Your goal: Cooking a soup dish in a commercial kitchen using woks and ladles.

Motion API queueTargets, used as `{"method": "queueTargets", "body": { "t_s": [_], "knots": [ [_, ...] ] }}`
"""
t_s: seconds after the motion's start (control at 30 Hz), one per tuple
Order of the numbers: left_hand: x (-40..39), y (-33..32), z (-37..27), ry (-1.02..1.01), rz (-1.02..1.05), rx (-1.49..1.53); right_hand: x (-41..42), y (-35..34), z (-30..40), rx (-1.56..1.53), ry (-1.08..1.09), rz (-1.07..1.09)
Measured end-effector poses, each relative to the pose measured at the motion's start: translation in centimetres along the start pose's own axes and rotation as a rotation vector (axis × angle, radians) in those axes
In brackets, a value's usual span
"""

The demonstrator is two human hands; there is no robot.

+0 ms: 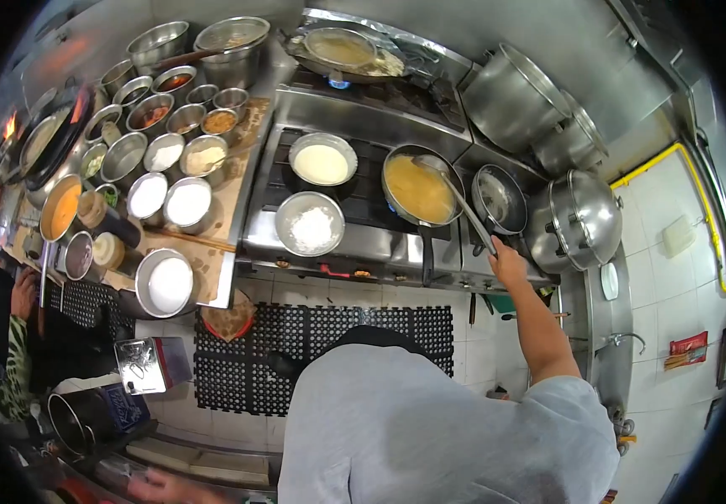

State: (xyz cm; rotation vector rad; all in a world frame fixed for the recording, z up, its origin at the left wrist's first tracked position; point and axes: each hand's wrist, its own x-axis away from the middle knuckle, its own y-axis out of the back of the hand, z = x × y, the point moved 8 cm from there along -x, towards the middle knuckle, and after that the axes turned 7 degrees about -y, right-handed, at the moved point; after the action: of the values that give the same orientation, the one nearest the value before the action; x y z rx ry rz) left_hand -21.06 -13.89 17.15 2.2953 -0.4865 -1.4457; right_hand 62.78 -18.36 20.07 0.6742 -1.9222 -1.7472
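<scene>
My right hand (pixel 509 263) grips the handle of a metal ladle (pixel 473 220), whose bowl rests in the yellow-orange liquid of a black-handled frying pan (pixel 424 189) on the stove. A blue flame shows at the pan's left edge. Left of the pan are a metal bowl of pale yellow liquid (pixel 320 162) and a metal bowl of white powder (pixel 310 225). At the lower left edge, my left hand (pixel 160 486) is blurred, close to something clear like plastic; its hold cannot be made out.
Metal bowls and sauce bottles crowd the left counter (pixel 221 252). A smaller pan (pixel 499 198), a domed steamer (pixel 589 217) and tall pots (pixel 514 101) stand right. A wok (pixel 350 60) sits over a flame behind. Another person's hands (pixel 23 293) are at far left.
</scene>
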Motion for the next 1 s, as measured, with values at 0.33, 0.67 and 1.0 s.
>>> {"method": "queueTargets", "body": {
  "t_s": [0.33, 0.67, 1.0],
  "knots": [
    [28.4, -9.4, -21.6, 0.166, 1.092, 0.483, -5.4, -3.9, -6.6, -0.282, 0.249, -0.037],
    [34.9, -8.8, -24.9, 0.331, 1.333, 0.428, -4.5, -7.2, -8.6, -0.560, 0.319, 0.117],
    [39.6, -11.3, -16.1, 0.732, 1.466, 0.478, 2.4, -8.0, -6.2, -1.132, -0.130, 0.832]
  ]
}}
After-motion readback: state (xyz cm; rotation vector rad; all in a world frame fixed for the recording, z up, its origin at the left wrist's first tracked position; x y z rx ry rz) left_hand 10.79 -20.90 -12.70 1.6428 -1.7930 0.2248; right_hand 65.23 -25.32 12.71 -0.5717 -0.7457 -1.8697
